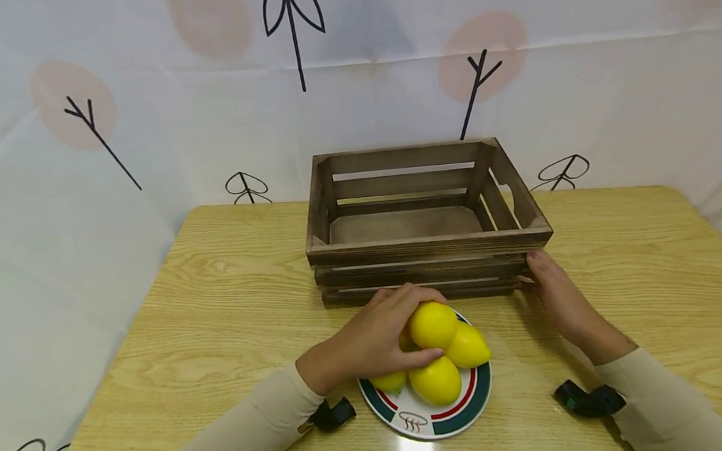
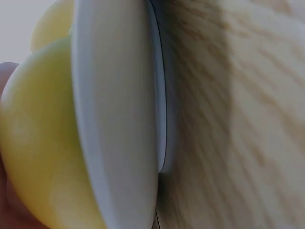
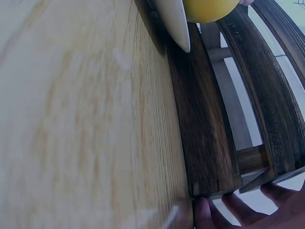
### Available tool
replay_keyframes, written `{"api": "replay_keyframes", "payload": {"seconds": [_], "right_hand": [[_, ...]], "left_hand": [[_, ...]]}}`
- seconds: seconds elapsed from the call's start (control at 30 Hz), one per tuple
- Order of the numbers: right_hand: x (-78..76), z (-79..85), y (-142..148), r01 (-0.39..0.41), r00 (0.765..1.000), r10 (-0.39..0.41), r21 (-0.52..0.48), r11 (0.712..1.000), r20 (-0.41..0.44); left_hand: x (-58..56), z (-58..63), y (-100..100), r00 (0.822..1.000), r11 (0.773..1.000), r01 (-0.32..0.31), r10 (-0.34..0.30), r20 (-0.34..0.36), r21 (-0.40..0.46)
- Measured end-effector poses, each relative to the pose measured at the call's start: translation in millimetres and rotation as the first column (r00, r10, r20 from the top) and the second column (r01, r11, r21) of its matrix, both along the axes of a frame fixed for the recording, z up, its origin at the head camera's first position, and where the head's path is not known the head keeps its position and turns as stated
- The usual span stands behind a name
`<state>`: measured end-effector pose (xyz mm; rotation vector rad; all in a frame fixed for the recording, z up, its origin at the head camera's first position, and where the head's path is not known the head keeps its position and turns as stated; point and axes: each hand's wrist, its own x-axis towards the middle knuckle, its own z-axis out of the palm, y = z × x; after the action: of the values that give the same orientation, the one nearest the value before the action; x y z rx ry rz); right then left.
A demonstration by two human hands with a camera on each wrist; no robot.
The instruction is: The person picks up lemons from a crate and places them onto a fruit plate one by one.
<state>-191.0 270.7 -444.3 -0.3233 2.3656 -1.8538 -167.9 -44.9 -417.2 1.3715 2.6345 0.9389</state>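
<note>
A heap of several yellow lemons [image 1: 468,346] sits on a round plate [image 1: 456,425] with a green and red rim. My left hand [image 1: 371,336] lies over the heap, its thumb and fingers curled round the top lemon [image 1: 433,325]. The left wrist view shows a lemon [image 2: 43,143] close beside the pale plate edge [image 2: 119,114]. Behind the plate stands a brown slatted wooden crate [image 1: 427,248], nothing visible inside it. My right hand [image 1: 567,300] touches the crate's front right corner with its fingertips; in the right wrist view the fingers [image 3: 243,210] press against its end.
The plate stands just in front of the crate on a light wood-grain table [image 1: 232,301]. A patterned white cloth [image 1: 377,109] hangs behind the table. Dark wrist devices [image 1: 589,399] are worn below both sleeves.
</note>
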Motion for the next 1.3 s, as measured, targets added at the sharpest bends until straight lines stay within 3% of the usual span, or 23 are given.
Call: {"api": "replay_keyframes", "payload": {"seconds": [0.57, 0.83, 1.0, 1.13, 1.23, 1.3], "right_hand": [[-0.5, 6.0, 0, -0.018, 1.000, 0.017, -0.025, 1.000, -0.007], [-1.9, 8.4, -1, -0.008, 1.000, 0.008, -0.009, 1.000, -0.014], [-2.5, 8.4, -2, 0.004, 1.000, -0.004, 0.033, 0.999, -0.003], [-1.8, 7.0, -1, 0.012, 1.000, -0.012, 0.055, 0.998, 0.000], [0.4, 5.1, 1, 0.011, 1.000, -0.011, 0.056, 0.998, 0.012], [1.6, 4.5, 2, 0.013, 1.000, -0.014, 0.064, 0.998, 0.028]], "left_hand": [[0.2, 11.2, -2, 1.000, 1.000, 0.026, -0.026, -0.007, -0.011], [4.0, 29.0, -8, 0.993, 1.000, 0.005, -0.002, -0.114, 0.027], [12.5, 43.3, -24, 0.985, 0.994, -0.030, 0.047, -0.165, 0.104], [16.9, 52.5, -44, 0.960, 0.978, -0.032, 0.087, -0.265, 0.205], [17.3, 56.4, -61, 0.925, 0.951, -0.024, 0.138, -0.355, 0.309], [15.4, 57.9, -73, 0.891, 0.921, -0.018, 0.191, -0.411, 0.389]]}}
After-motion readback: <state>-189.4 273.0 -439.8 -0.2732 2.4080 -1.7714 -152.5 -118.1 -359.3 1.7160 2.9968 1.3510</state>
